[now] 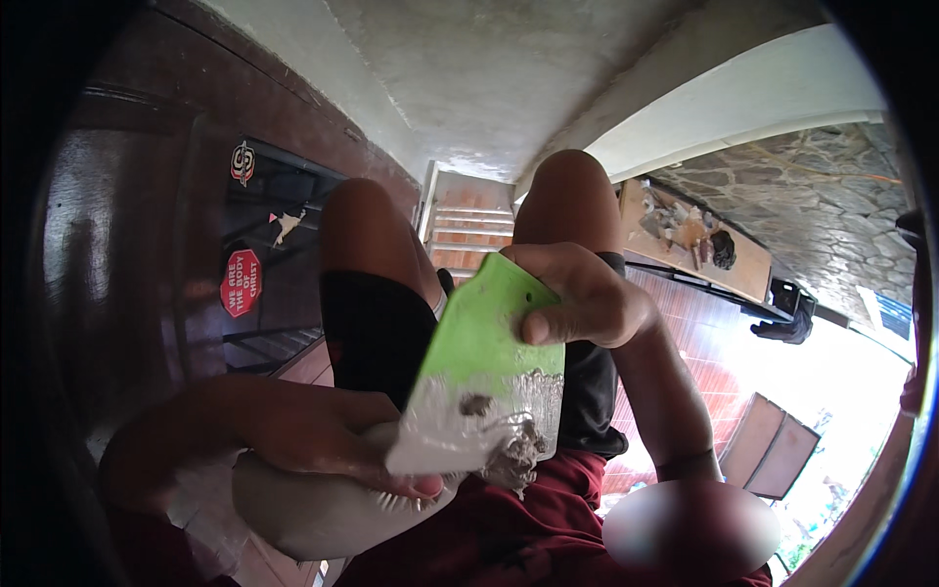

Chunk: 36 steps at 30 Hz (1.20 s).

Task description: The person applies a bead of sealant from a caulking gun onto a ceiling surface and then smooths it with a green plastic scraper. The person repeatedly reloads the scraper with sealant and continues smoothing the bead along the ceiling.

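My right hand point(587, 303) grips the upper right edge of a green plastic spreader point(489, 328), its thumb pressed on the flat face. Grey, wet putty point(523, 455) coats the spreader's lower part and hangs in a lump at its bottom corner. Against my lap, my left hand point(333, 440) holds a pale grey, rounded, bowl-like thing point(303, 504) by its upper side. The spreader's lower left corner lies right over my left fingers, and whether it touches them I cannot tell. The bowl-like thing's inside is hidden.
My bent knees point(567, 201) rise beyond the spreader. A dark door point(137, 235) with stickers on its glass stands at the left. At the right are a wooden bench point(753, 269) with a messy heap on it, a stone wall point(743, 196) and a reddish tiled floor point(675, 313).
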Tool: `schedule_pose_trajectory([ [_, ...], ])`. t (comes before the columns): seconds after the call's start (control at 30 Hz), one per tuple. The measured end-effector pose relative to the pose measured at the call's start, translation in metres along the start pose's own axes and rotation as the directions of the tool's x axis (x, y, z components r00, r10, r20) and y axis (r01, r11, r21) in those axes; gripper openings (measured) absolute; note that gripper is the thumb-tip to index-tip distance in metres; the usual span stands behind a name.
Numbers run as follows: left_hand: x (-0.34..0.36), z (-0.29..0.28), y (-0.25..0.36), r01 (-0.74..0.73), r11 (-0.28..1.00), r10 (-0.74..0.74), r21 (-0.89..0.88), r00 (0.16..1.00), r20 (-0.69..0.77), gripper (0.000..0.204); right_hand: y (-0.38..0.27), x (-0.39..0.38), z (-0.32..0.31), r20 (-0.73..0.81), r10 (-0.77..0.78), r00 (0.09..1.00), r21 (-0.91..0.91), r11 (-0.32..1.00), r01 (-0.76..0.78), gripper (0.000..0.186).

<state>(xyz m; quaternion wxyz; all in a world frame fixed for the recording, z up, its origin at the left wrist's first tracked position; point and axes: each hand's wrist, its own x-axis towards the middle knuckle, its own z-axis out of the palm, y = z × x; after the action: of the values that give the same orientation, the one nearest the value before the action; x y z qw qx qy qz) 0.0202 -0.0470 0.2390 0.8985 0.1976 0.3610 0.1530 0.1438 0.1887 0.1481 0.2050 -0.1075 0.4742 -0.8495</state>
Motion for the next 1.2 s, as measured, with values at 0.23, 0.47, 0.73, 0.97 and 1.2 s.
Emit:
schedule_pose_trajectory([
  [0.23, -0.001, 0.007, -0.003, -0.35, 0.925, 0.344, -0.148, 0.937, -0.067, 0.036, 0.019, -0.012, 0.026, -0.184, -0.046, 0.982, 0.578, 0.803, 0.145, 0.058],
  [0.47, 0.001, 0.01, -0.023, -0.49, 0.859, 0.495, -0.149, 0.869, -0.007, 0.024, 0.025, -0.018, 0.044, -0.425, -0.087, 0.901, 0.561, 0.756, 0.338, 0.061],
  [0.73, 0.009, 0.013, -0.069, -0.871, 0.206, 0.738, -0.447, 0.438, -0.513, 0.038, 0.013, -0.015, 0.055, -0.603, -0.221, 0.766, 0.403, 0.745, 0.532, 0.046],
  [0.97, 0.051, -0.057, -0.056, -0.981, -0.076, 0.55, -0.178, 0.107, -0.828, 0.033, -0.017, 0.02, 0.072, -0.908, -0.21, 0.362, 0.025, 0.836, 0.548, 0.041],
  [1.2, 0.121, -0.163, -0.052, -0.902, -0.206, 0.543, -0.378, 0.216, -0.811, 0.029, -0.082, 0.055, 0.072, -0.871, -0.387, 0.301, -0.104, 0.746, 0.658, 0.026],
])
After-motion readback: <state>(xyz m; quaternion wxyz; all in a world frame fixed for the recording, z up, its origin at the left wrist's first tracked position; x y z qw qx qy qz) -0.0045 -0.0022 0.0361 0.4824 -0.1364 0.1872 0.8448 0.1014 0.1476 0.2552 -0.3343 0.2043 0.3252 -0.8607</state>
